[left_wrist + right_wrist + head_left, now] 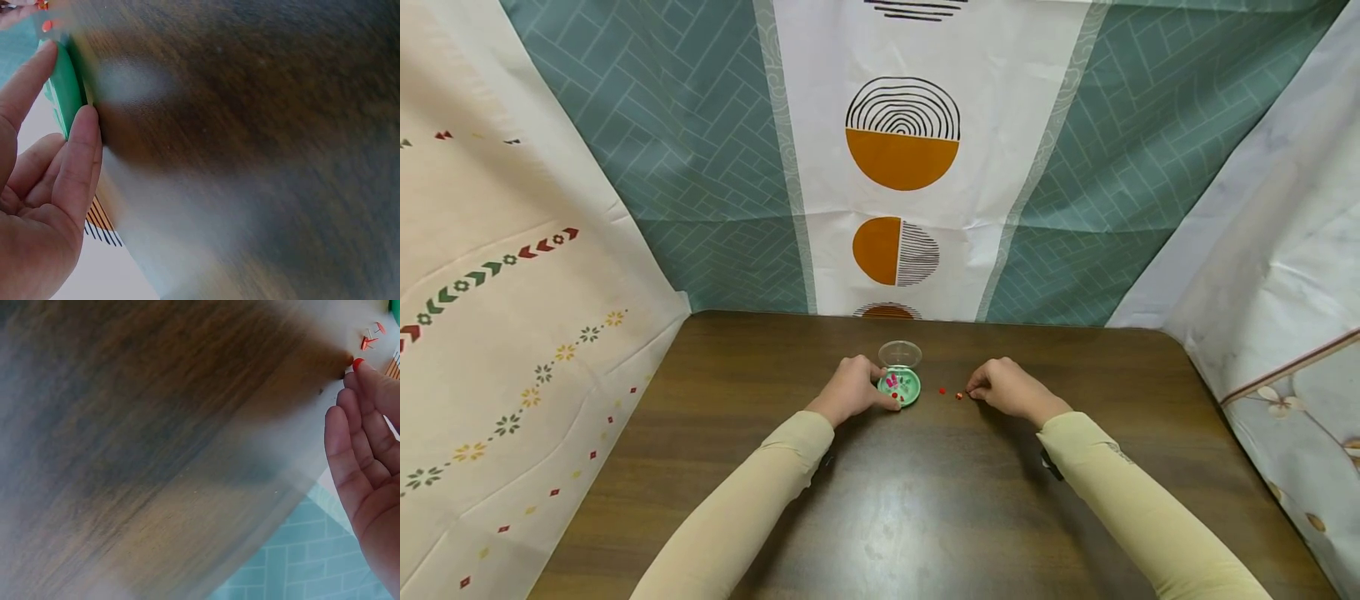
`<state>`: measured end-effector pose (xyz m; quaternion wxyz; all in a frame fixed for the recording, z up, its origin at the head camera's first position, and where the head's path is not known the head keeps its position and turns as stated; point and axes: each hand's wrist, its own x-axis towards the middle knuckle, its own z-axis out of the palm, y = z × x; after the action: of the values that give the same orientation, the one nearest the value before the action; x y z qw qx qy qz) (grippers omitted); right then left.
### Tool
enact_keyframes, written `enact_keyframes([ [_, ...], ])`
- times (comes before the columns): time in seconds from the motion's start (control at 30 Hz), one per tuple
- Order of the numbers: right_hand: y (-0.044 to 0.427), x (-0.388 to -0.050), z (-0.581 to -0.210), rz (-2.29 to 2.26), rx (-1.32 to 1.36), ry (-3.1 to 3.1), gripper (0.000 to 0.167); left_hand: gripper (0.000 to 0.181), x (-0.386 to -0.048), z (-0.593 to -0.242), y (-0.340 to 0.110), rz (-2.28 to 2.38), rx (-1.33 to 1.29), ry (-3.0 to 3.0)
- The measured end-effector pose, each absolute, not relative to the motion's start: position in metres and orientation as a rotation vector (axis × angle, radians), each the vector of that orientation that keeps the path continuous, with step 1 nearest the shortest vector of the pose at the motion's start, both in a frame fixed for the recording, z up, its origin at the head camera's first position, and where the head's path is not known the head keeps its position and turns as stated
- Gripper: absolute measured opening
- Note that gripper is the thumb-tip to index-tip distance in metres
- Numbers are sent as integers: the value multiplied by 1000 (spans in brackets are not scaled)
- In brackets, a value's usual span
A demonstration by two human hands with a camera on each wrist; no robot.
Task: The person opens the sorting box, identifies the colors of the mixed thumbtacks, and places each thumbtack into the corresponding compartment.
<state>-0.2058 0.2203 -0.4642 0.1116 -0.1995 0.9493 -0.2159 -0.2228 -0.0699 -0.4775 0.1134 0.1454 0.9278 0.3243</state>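
Observation:
A small round green case (913,397) stands on the table with its clear lid (899,354) raised at the back. Pink, green and red thumbtacks (892,381) lie inside it. My left hand (854,388) grips the case's left side between thumb and fingers; the left wrist view shows its green edge (67,81) between them. To the right, my right hand (1009,388) pinches a red thumbtack (358,363) between thumb and index fingertip, close to the tabletop. Loose red thumbtacks (367,342) lie between this hand and the case.
The brown wooden table (880,500) has a glossy, reflective top. A patterned cloth (906,250) hangs along its back edge, with more cloth at the left (512,333) and right (1285,333).

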Motion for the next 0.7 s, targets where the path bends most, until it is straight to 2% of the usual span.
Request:
enact_keyframes([
  [0.7, 217, -207, -460, -677, -506, 2762, 11, 66, -223, -478, -70, 963, 423, 2722],
])
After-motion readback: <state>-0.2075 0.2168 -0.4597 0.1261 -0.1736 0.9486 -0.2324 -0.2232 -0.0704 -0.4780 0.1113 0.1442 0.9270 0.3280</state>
